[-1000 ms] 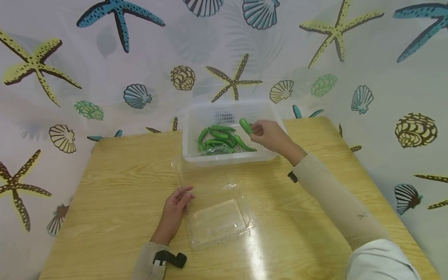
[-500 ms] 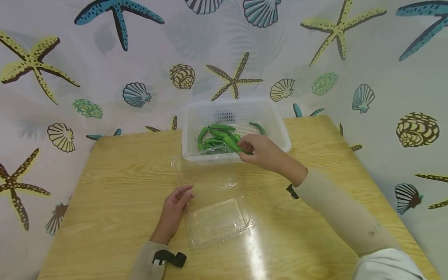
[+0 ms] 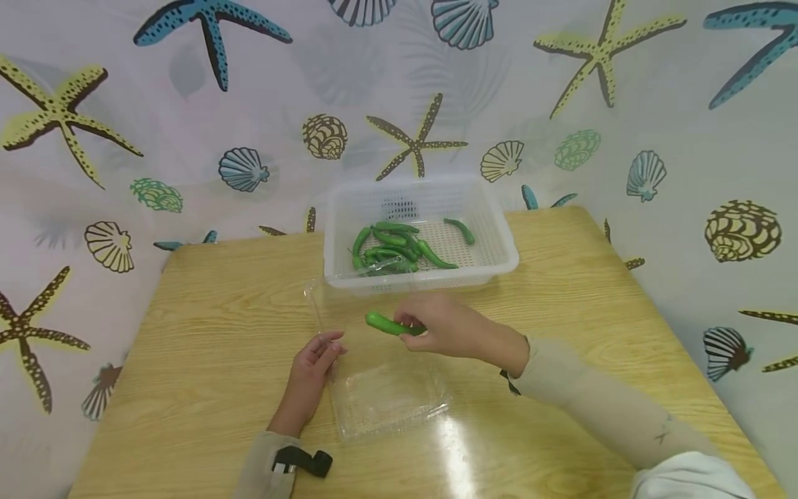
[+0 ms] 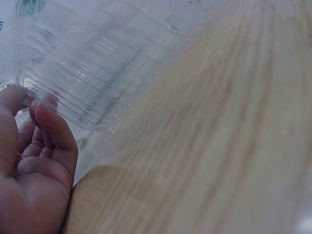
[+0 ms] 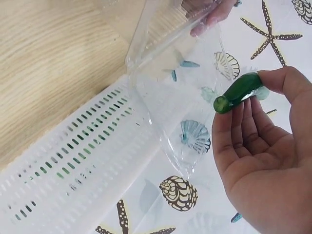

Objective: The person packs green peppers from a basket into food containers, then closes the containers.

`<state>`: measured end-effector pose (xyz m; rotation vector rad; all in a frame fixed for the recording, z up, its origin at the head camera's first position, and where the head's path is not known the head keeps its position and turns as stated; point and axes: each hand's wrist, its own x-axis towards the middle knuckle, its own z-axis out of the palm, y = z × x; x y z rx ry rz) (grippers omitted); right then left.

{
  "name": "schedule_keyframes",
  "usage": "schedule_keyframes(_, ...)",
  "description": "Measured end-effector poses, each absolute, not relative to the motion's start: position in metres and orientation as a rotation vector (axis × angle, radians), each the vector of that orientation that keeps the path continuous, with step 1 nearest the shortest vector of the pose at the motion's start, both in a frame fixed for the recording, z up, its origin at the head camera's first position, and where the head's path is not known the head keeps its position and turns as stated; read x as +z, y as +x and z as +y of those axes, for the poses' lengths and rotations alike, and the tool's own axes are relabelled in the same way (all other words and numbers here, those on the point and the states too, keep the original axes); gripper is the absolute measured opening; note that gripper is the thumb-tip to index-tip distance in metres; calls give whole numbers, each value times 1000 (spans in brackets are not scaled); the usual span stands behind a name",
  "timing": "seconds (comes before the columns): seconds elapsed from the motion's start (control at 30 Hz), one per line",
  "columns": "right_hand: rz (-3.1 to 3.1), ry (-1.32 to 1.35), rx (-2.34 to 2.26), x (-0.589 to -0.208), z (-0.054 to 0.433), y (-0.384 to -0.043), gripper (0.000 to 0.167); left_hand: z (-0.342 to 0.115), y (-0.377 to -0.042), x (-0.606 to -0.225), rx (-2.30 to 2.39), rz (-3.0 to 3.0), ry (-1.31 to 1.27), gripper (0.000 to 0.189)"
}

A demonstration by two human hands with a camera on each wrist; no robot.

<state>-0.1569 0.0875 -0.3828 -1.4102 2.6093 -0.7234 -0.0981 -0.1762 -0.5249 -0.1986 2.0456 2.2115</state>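
In the head view my right hand (image 3: pixel 445 326) pinches a green chili pepper (image 3: pixel 383 324) above the hinged clear plastic container (image 3: pixel 393 402). The right wrist view shows the chili (image 5: pixel 239 91) between thumb and fingertips, its blunt end toward the camera. My left hand (image 3: pixel 313 360) is at the container's left side near the hinge. In the left wrist view the thumb and a finger of the left hand (image 4: pixel 39 161) pinch the container's edge (image 4: pixel 92 63). The container lies open, its lid tilted up against the basket, with no chili in its base.
A white perforated basket (image 3: pixel 492 267) stands at the back of the wooden table (image 3: pixel 218 333). Several green chilies (image 3: pixel 393 242) are heaped in its left half; a single chili (image 3: pixel 460 230) lies to the right. Patterned cloth (image 3: pixel 374 83) hangs behind the table.
My right hand has lifted a chili out of the basket and brought it forward over the container. Another chili, held earlier, now lies at the basket's right. My left hand has stayed in place.
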Motion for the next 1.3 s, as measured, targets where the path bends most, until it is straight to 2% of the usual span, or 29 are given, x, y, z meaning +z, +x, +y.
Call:
schedule_keyframes(0.27, 2508, -1481, -636, -406, 77, -145, 13, -173, -92, -506, 2197, 2047, -179, 36)
schedule_keyframes(0.53, 2475, -1495, -510, -422, 64, -135, 15, -172, -91, -503, 2192, 2057, -176, 37)
schedule_keyframes(0.87, 2556, -1680, -251, -439, 52, -126, 15, -175, -97, -519, 2223, 2015, -194, 37)
schedule_keyframes(1.3, 2588, -1803, 18, -452, 37, -122, 6, -175, -97, -529, 2268, 2014, -189, 46)
